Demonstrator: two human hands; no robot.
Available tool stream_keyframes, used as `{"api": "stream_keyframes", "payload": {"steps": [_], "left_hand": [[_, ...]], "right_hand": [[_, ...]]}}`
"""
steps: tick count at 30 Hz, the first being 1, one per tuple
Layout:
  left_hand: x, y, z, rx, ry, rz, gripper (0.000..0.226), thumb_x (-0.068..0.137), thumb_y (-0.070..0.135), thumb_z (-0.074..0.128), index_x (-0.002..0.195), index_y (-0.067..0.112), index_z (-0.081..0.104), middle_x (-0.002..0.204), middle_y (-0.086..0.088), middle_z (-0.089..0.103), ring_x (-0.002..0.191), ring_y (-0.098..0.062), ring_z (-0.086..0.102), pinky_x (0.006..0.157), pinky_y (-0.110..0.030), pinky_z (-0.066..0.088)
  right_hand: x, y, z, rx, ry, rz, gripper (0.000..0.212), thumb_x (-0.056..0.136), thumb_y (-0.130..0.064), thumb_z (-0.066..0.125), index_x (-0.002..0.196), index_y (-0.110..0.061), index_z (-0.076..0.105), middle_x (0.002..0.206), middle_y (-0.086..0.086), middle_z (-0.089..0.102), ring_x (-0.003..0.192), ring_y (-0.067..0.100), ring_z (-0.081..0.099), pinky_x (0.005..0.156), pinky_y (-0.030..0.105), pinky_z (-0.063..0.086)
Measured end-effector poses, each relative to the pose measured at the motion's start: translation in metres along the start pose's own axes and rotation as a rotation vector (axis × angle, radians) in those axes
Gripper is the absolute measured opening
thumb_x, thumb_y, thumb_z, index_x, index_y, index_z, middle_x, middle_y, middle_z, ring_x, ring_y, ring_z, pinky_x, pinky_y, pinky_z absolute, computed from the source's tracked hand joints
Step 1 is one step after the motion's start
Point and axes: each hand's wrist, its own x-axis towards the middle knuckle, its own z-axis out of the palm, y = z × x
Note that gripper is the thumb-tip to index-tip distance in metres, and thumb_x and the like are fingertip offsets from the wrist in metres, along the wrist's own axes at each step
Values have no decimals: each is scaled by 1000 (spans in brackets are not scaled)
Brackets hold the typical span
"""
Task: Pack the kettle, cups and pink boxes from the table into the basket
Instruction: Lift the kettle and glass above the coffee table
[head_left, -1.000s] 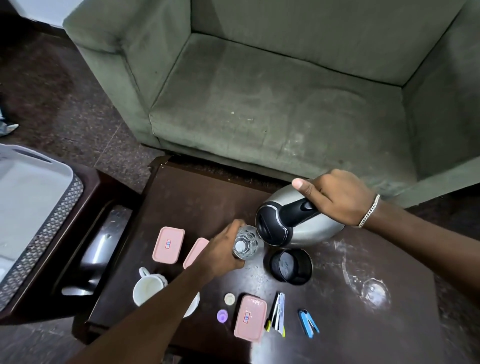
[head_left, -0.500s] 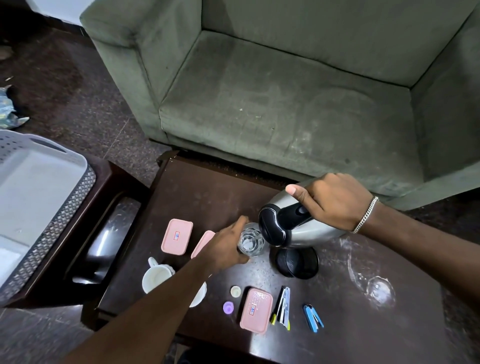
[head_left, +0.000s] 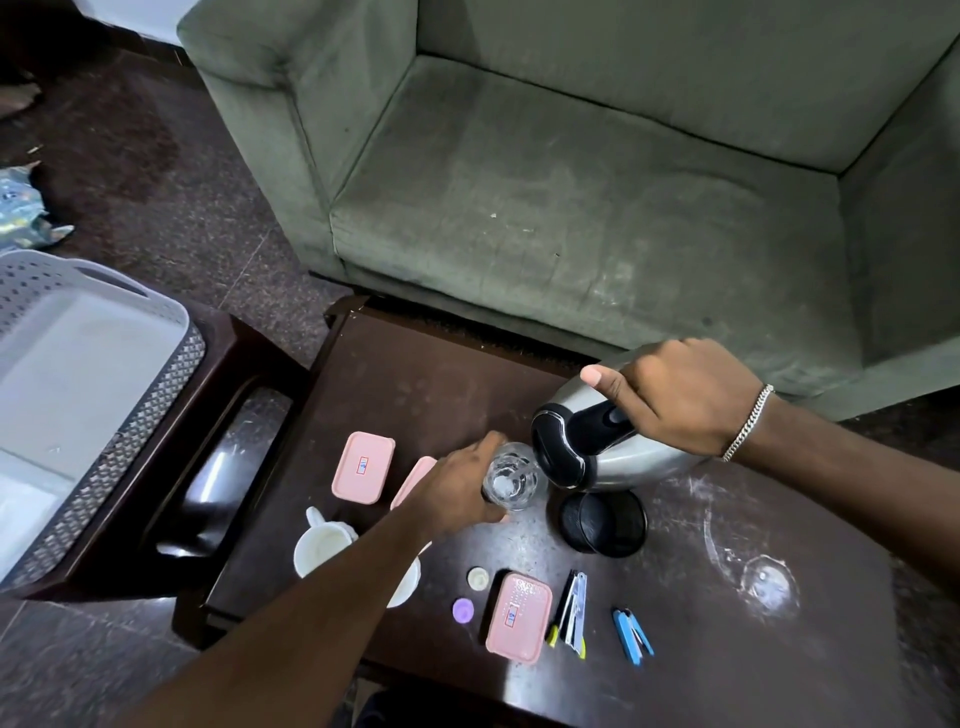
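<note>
Your right hand (head_left: 680, 395) is wrapped around the black handle of the steel kettle (head_left: 613, 447), thumb laid straight along the top, the kettle tipped with its black lid toward a clear glass (head_left: 511, 480). Your left hand (head_left: 457, 486) has its fingers curled round that glass, which stands on the dark wooden table (head_left: 727, 649) touching the kettle's lid. Just beyond your left knuckles lies one pink box (head_left: 363, 467); a second pink box (head_left: 415, 480) is half hidden under the hand. A third pink box (head_left: 519, 616) sits nearer you, between a purple cap (head_left: 463, 609) and a stapler (head_left: 571, 613). A white mug (head_left: 322, 543) shows beside your left forearm, which covers part of another cup. The kettle's black base (head_left: 605, 522) rests below the kettle. The grey basket (head_left: 104, 426) stands well off to your left.
</note>
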Motion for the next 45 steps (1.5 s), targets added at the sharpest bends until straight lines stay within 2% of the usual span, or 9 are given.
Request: {"api": "stream_keyframes", "payload": {"steps": [3, 11, 15, 23, 29, 34, 41, 45], "left_hand": [[0, 0, -1, 15, -4, -2, 74, 64, 32, 91, 120, 28, 43, 121, 2, 69, 109, -30, 69, 87, -41, 56], [0, 0, -2, 25, 2, 2, 69, 64, 34, 89, 114, 28, 42, 118, 1, 70, 106, -31, 69, 85, -42, 56], [-1, 1, -2, 27, 3, 6, 68, 64, 32, 90, 111, 28, 41, 118, 0, 70, 105, -32, 69, 84, -43, 56], [-1, 1, -1, 73, 13, 26, 67, 66, 33, 88, 111, 24, 40, 121, -2, 70, 107, -33, 68, 81, -41, 55], [-1, 0, 0, 112, 12, 26, 69, 67, 35, 89, 114, 22, 40, 123, -4, 69, 111, -32, 66, 82, -38, 51], [-1, 0, -1, 124, 14, 29, 70, 67, 36, 90, 116, 22, 41, 124, -4, 67, 113, -30, 65, 84, -37, 49], [0, -1, 1, 132, 17, 36, 71, 67, 35, 91, 115, 21, 41, 125, -5, 67, 113, -30, 64, 80, -33, 44], [0, -1, 1, 131, 22, 37, 70, 68, 35, 90, 115, 22, 40, 125, -4, 67, 114, -30, 64, 81, -34, 45]], "right_hand": [[2, -2, -2, -19, -1, -4, 90, 92, -73, -8, 65, -33, 68, 62, 5, 66, 64, 34, 66, 57, 37, 51], [4, -6, -5, -33, -5, -10, 89, 91, -74, -8, 65, -38, 70, 65, 5, 68, 68, 34, 68, 57, 35, 49], [6, -7, -7, -26, 4, -4, 86, 91, -74, -6, 54, -39, 62, 63, 4, 67, 68, 33, 68, 57, 35, 49], [10, -12, -12, -84, 7, 4, 91, 91, -73, -7, 68, -34, 72, 64, 8, 68, 68, 37, 68, 58, 38, 53], [11, -15, -15, -70, 25, 4, 85, 93, -73, -3, 61, -35, 66, 60, 8, 65, 64, 38, 67, 54, 37, 51], [10, -15, -16, -63, 11, 10, 86, 92, -73, -4, 63, -35, 68, 61, 7, 66, 65, 37, 68, 55, 36, 52], [9, -15, -20, -57, 11, 39, 86, 93, -74, 0, 57, -31, 66, 56, 6, 61, 63, 37, 67, 55, 36, 52], [8, -16, -19, -37, 6, 45, 81, 93, -74, 1, 48, -33, 54, 58, 6, 63, 65, 36, 68, 57, 38, 54]]}}
